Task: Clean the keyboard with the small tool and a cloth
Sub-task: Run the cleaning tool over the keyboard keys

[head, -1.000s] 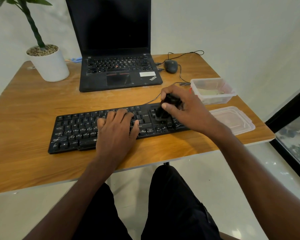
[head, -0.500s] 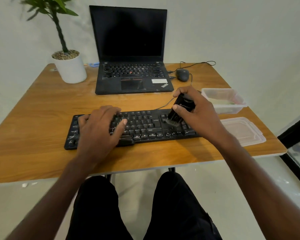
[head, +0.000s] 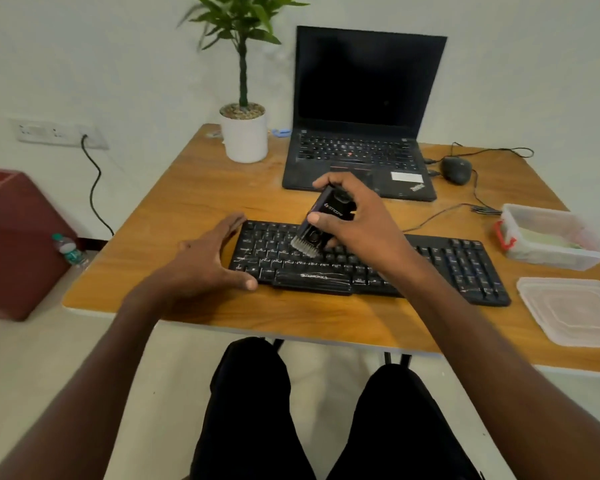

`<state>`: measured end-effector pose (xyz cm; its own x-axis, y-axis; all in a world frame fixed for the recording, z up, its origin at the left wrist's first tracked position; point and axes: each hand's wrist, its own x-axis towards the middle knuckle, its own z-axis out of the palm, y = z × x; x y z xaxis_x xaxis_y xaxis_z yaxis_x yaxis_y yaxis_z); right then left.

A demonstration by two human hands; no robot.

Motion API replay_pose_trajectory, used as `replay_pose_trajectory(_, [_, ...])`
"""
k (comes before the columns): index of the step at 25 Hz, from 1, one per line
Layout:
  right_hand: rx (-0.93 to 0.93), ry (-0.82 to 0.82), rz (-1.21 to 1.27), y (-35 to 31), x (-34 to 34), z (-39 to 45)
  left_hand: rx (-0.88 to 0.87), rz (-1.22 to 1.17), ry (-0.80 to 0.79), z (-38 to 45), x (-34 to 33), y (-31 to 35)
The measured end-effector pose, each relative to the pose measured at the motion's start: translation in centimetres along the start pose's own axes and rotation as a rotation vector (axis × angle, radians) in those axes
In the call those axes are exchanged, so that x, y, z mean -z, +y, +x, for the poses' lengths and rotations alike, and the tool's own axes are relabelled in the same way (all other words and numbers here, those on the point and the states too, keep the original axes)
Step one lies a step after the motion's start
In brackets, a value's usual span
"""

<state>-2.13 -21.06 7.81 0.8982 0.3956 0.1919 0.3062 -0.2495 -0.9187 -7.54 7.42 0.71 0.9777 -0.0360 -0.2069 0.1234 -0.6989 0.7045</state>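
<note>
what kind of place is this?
Likely a home or small-office desk setup: a wooden table against a plain wall, carrying a laptop, wired mouse, external keyboard and potted plant.

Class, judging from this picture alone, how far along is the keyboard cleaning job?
Done: hard to judge; the lid is off the container. In hand: the right hand holds the small brush tool, bristles on the keyboard left-centre, while the left hand steadies its left end. Left: the cloth wipe; no cloth is in either hand.
</note>
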Motion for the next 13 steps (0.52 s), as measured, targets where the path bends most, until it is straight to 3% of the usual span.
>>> replay_pose_trajectory(3, [0.000, -0.101, -0.023, -0.7, -3.1, 2.3, -0.046, 0.140, 0.062, 0.5, -0.2, 0.2])
replay_pose_trajectory(8, [0.092, -0.216, -0.117, -1.5, -7.8, 5.1, -0.084, 0.071, 0.128, 0.6, -0.5, -0.3])
replay_pose_trajectory(13, [0.262, -0.374, -0.596, -2.6, -8.0, 6.1, -0.102, 0.078, 0.174, 0.7, -0.7, -0.3])
